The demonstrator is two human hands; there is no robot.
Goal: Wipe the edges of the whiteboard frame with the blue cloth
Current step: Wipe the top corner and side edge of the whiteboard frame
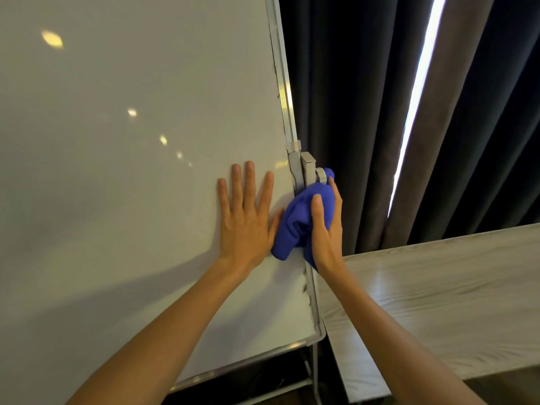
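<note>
The whiteboard (122, 171) fills the left of the view, with a grey metal frame (285, 92) running down its right edge to a rounded bottom corner. My right hand (325, 229) grips a bunched blue cloth (295, 223) and presses it against the right frame edge, just below a grey bracket and knob (309, 168). Flat on the board surface lies my left hand (248, 214), fingers spread, right beside the cloth. The cloth hides the piece of frame under it.
Dark curtains (365, 112) hang behind the board, with a bright slit of daylight (415, 97) between them. A pale wood-grain table (438, 302) stands to the right, close to the frame's lower corner. The board's stand leg (315, 372) shows below.
</note>
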